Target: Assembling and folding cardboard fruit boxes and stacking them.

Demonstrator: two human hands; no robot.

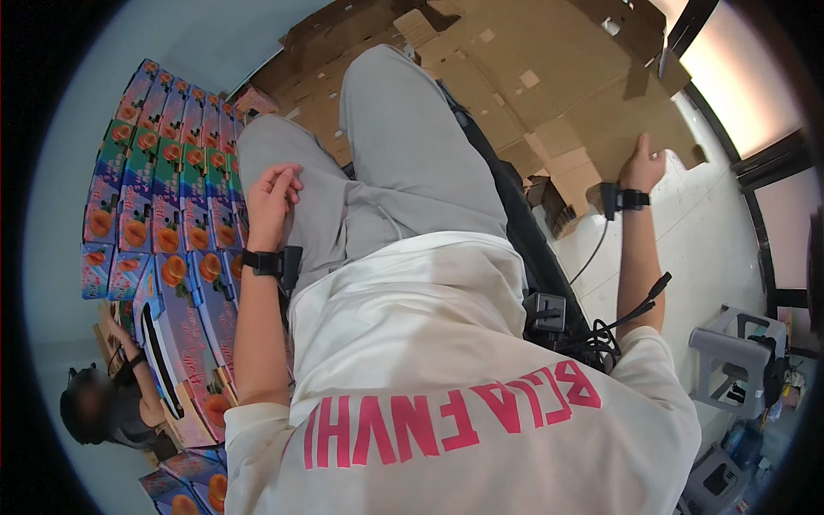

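Observation:
My left hand (275, 196) hovers over or rests on my left thigh in grey trousers (296, 167); which one I cannot tell. Its fingers are loosely bent and apart, with nothing in them. Out to the right, my right hand (642, 169) is at the near edge of a large flattened brown cardboard sheet (601, 120). One finger points toward the cardboard and another digit sticks out to the side. No object shows in this hand; whether it touches the cardboard is unclear. Black wrist devices (631, 199) are strapped to both wrists, with a cable hanging from the right one.
Stacked colourful boxes (163, 184) with orange fruit pictures line the left side. Beyond them a person (129, 399) reaches toward the boxes. More flattened cardboard covers the floor ahead. A grey plastic stool (730, 360) stands at the right; black cables (605, 335) lie by my right side.

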